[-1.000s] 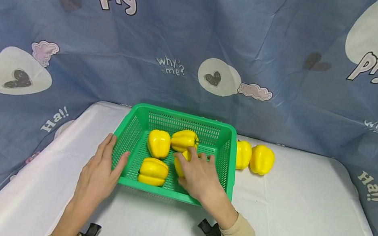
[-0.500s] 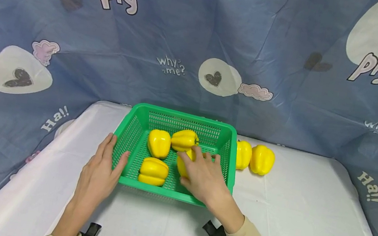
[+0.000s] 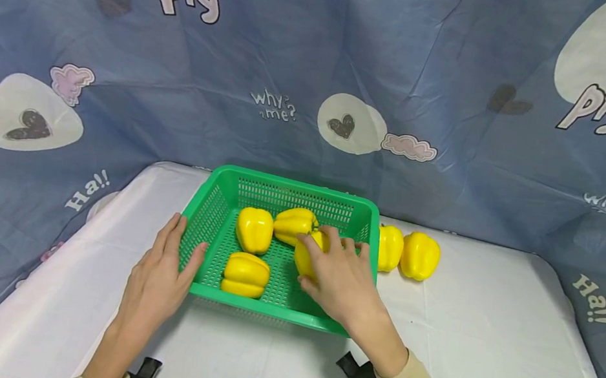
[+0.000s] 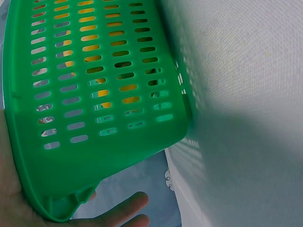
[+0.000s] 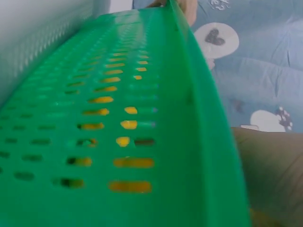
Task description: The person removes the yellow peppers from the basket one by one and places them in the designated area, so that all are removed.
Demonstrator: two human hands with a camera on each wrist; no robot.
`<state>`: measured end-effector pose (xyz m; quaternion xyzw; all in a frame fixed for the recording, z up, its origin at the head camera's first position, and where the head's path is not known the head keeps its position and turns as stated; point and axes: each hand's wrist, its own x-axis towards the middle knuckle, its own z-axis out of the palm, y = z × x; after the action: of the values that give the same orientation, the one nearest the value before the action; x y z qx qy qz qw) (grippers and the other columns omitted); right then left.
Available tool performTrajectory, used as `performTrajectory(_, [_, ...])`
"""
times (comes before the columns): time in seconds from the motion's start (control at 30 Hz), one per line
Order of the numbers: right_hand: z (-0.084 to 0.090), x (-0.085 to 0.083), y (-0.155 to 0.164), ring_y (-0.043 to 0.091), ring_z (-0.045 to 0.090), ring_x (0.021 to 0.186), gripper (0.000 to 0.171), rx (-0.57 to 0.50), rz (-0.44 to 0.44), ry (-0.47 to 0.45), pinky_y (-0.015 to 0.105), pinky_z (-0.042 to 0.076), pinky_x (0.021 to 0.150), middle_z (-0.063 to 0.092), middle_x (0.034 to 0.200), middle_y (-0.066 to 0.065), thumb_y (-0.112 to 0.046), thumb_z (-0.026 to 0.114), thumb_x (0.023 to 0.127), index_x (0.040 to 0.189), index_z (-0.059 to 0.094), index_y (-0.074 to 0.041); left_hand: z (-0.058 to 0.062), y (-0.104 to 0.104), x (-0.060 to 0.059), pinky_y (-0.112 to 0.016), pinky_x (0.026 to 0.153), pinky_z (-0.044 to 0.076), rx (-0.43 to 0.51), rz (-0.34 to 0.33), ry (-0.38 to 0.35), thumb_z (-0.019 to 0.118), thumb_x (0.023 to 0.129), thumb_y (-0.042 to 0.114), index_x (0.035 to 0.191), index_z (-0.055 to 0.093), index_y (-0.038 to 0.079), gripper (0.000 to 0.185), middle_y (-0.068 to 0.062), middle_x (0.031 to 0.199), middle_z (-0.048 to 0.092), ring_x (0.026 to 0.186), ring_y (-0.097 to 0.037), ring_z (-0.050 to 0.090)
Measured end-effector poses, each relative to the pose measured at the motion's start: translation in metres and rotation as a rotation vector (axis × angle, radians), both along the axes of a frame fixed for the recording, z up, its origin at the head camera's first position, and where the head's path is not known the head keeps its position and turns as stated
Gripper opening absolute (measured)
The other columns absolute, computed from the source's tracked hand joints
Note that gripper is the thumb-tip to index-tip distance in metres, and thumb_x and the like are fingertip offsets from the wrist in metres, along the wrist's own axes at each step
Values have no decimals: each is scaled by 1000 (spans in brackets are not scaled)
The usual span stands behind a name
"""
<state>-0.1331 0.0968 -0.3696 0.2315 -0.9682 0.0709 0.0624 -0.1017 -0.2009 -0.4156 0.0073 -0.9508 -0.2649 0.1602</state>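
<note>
A blue printed cloth (image 3: 323, 55) hangs behind and around a white tabletop (image 3: 491, 348). On the tabletop, toward the back, sits a green slotted basket (image 3: 218, 202), which also fills the left wrist view (image 4: 94, 94) and the right wrist view (image 5: 142, 118).

The left hand (image 3: 161, 275) lies flat against the basket's left wall at the near corner, fingers straight and pressing the plastic, the thumb against the front edge; it grips nothing. The right hand (image 3: 342, 280) reaches over the basket's right side, its fingers curled round a yellow pepper (image 3: 307, 255) inside the basket near the right wall.

Three more peppers lie in the basket: one at the back left (image 3: 254, 229), one at the back middle (image 3: 293, 223) touching the held pepper, and one near the front wall (image 3: 246, 274). Two peppers rest on the tabletop just beyond the basket's right wall, side by side: the nearer (image 3: 391, 248) and the farther (image 3: 419, 256).
</note>
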Motion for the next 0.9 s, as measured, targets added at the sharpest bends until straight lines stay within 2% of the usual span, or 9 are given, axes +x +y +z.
performTrajectory(0.23, [9,4,12,44,69,111,66,-7,-31,32,63,51,98,57,150,19,-40,86,92,150,57,-29,0,0,-1,-73,102,51,-6,5,1,50,114,45,164,37,-6,72,-26,172,36,136,-59,57])
performTrajectory(0.37, [13,6,17,46,69,113,66,-11,-45,55,66,52,99,57,151,19,-40,86,93,151,57,-29,0,0,0,-74,103,51,-6,7,-1,51,114,45,164,38,-6,73,-27,172,36,136,-59,58])
performTrajectory(0.63, [24,7,29,47,69,119,68,-50,-74,76,64,50,97,56,153,20,-40,86,92,152,57,-29,0,0,0,-74,103,51,-4,8,-13,50,114,46,164,37,-6,74,-27,173,35,137,-59,56])
performTrajectory(0.9, [29,6,45,49,69,118,67,-58,-109,97,69,49,99,55,153,21,-40,84,94,153,55,-27,0,-1,0,-75,103,50,-13,6,-22,49,114,46,165,35,-6,74,-27,173,34,138,-60,54])
